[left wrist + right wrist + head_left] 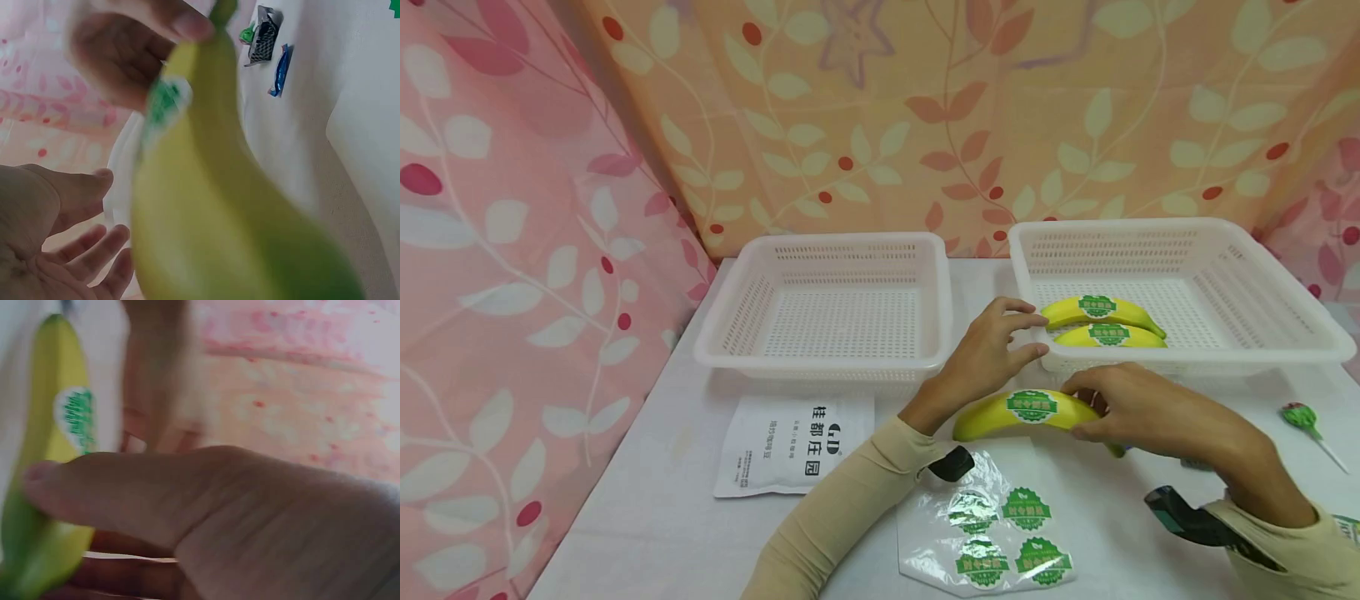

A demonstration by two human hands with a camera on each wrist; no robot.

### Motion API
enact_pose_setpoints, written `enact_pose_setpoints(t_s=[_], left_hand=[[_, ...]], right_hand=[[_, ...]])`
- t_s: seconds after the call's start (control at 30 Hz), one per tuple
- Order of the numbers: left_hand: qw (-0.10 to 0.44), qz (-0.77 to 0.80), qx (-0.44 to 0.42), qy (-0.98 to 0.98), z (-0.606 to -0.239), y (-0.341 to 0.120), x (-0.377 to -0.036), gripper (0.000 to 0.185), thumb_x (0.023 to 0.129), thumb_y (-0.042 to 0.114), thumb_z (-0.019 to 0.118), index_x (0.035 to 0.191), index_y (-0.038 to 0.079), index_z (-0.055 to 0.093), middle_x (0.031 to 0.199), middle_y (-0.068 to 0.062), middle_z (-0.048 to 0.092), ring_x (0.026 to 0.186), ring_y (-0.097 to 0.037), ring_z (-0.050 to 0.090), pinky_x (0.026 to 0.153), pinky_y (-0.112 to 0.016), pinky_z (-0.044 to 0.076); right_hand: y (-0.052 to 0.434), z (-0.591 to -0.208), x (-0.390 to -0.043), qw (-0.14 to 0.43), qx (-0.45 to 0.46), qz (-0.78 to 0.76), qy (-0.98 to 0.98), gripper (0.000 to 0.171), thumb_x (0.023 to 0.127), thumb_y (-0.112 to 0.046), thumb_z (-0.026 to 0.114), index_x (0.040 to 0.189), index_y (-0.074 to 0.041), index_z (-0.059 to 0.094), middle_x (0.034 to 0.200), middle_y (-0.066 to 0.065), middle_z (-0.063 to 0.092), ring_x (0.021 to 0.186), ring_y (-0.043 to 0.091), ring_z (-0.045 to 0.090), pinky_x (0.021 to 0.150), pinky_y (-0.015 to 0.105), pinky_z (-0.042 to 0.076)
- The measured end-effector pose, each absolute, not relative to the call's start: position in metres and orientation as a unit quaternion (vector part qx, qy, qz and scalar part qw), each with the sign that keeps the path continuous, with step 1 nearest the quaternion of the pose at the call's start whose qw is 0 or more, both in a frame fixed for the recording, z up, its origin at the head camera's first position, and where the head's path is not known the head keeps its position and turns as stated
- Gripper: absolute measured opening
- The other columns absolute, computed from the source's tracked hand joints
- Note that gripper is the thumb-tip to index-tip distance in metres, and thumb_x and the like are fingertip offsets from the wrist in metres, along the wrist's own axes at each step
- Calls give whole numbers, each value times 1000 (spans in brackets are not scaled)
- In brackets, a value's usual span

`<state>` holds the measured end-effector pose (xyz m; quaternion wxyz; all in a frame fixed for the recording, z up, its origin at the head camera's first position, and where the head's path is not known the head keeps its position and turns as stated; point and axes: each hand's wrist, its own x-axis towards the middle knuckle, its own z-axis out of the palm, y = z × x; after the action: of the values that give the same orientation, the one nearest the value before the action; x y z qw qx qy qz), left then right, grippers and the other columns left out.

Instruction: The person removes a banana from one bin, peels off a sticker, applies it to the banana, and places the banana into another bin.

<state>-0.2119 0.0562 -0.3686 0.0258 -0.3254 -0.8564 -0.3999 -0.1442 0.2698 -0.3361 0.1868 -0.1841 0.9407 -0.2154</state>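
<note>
My right hand grips a yellow banana near its stem end, thumb in front and fingers behind. A round green sticker sits on that banana's side. It is held lengthwise in front of the right basket, above a sheet of green stickers. Close behind the banana, my left hand reaches to the basket's near left corner. Its fingers are spread and hold nothing, as the left wrist view also shows. Inside the basket lie two more bananas, a rear one and a front one, both stickered.
On the left stands a second white basket. In front of it lies a white pouch with printed lettering. A green-wrapped lollipop rests at right. The left wrist view shows a blue wrapped piece and a black-checked packet.
</note>
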Motion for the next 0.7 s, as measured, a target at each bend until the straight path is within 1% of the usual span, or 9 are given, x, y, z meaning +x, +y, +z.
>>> enact_pose_setpoints(t_s=[0.13,0.2,0.23,0.33,0.4,0.47,0.57,0.63,0.7], left_hand=[[29,-403,-331,-853,-369,57,-215,39,100,20,77,137,8,72,145,-7,56,128,-16,57,97,-12,48],[28,-404,-330,-853,-370,57,-215,39,100,20,77,137,8,72,145,-8,55,127,-16,57,96,-12,47],[27,-404,-328,-853,-370,57,-215,39,100,21,77,137,8,72,146,-7,55,127,-16,57,96,-12,47],[28,-399,-322,-858,-371,57,-215,39,100,22,77,137,9,72,146,-7,55,126,-17,58,96,-13,47],[29,-395,-319,-861,-372,56,-215,40,100,23,77,137,10,72,146,-7,56,127,-17,57,97,-14,46],[33,-393,-319,-862,-372,55,-214,40,100,23,77,137,10,72,146,-7,56,131,-18,57,100,-16,46],[35,-393,-319,-862,-373,55,-214,40,100,23,77,137,10,72,146,-7,56,134,-19,55,104,-18,45],[33,-397,-317,-861,-373,55,-214,40,100,23,77,138,10,72,147,-7,56,135,-19,55,105,-18,45],[31,-400,-315,-860,-373,55,-214,40,100,22,77,138,10,72,147,-7,56,134,-19,55,104,-18,46]], right_hand=[[303,-315,-135,165,-167,-163,958,52,82,-33,91,123,-6,75,91,-6,66,80,13,57,66,26,47],[321,-303,-132,157,-148,-152,964,56,80,-33,93,124,-2,74,94,-4,70,83,15,60,68,28,54],[329,-298,-132,144,-137,-147,969,58,79,-32,93,124,0,73,95,-2,71,83,15,62,68,28,56],[351,-283,-137,103,-114,-142,978,67,77,-30,95,126,9,69,100,8,74,83,22,67,69,38,62],[363,-276,-147,73,-105,-144,981,70,77,-28,96,127,11,68,102,17,73,82,25,69,70,44,63],[372,-268,-160,55,-106,-143,983,70,78,-29,95,127,13,67,105,22,73,82,26,68,71,51,63],[380,-256,-185,57,-103,-152,981,69,81,-29,92,128,13,66,108,27,71,83,31,69,69,58,62],[383,-249,-203,68,-100,-145,982,70,84,-33,89,130,13,64,109,27,71,86,34,68,69,60,61],[385,-247,-221,77,-99,-149,981,70,87,-35,86,132,12,63,114,30,69,90,37,66,69,59,61]])
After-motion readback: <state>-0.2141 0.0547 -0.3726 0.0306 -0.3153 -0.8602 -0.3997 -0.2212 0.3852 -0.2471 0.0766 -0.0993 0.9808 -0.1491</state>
